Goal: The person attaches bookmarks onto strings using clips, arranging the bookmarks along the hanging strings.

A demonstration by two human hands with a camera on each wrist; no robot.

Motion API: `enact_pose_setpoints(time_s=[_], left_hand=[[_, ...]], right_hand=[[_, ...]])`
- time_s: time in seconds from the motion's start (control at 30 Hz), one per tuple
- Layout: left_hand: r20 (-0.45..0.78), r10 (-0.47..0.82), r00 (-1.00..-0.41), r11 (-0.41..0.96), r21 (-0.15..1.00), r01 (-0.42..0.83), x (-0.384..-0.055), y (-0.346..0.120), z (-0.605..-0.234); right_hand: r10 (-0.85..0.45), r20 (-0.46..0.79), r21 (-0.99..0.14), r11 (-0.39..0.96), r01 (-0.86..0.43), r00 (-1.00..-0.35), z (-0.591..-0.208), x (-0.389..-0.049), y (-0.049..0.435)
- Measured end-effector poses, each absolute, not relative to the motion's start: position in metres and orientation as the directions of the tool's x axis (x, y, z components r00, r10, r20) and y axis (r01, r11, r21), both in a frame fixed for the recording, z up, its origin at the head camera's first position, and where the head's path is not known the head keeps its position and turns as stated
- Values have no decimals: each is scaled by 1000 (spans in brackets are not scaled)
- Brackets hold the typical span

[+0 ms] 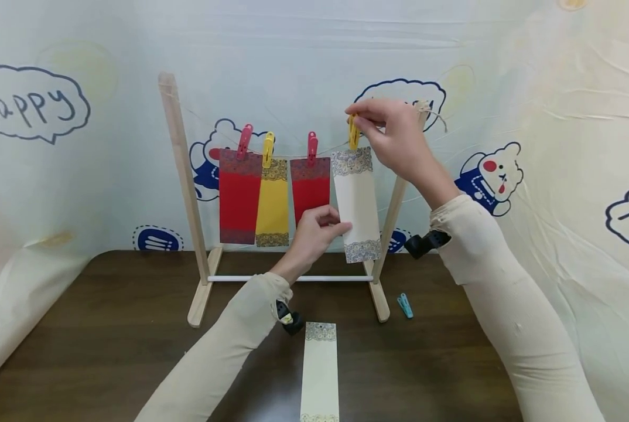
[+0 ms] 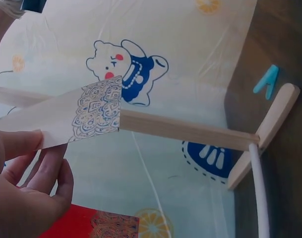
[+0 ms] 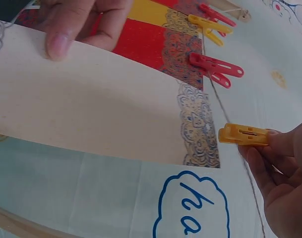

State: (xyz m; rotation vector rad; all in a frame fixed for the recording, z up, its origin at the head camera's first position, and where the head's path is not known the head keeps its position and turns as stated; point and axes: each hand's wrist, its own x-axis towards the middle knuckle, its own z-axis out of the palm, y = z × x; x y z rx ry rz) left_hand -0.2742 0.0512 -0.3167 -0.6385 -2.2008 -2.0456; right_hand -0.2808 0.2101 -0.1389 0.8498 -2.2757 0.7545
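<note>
My left hand (image 1: 317,234) pinches the left edge of a white card (image 1: 358,196) with lace-patterned ends, low on its side, thumb on the front. The card hangs upright, tilted slightly, beside a red card (image 1: 310,184). Above it, my right hand (image 1: 396,132) pinches a yellow clothespin (image 3: 245,134) between thumb and fingers. The clothespin is at the string (image 3: 247,168), its tip right at the card's patterned top edge. Further left, a yellow card (image 1: 273,205) and another red card (image 1: 239,199) hang from the string by yellow and red clothespins (image 1: 245,140).
A wooden frame (image 1: 183,164) with two posts and a white crossbar (image 1: 341,278) carries the string. On the brown table (image 1: 109,328) lie another white patterned card (image 1: 320,369) in front and a blue clothespin (image 1: 405,305) right of the frame's foot. A printed curtain (image 1: 304,53) stands behind.
</note>
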Motion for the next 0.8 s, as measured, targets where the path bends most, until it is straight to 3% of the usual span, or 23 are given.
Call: enact_pose_setpoints(time_s=[0.4,0.6,0.8], left_hand=[[391,248,-887,9,914,405,-278,55,-315],[352,292,-889,57,922,384,-276,52,-317],[298,371,-879,135,920,369,-268,48,-325]], right_hand=[[-382,655,-312,649,-694,-652,-147,-281,212],[-383,605,-305,698,-648,-698,-149,-277,213],[-419,619,-237,707,-666,-665,-154,-270,213]])
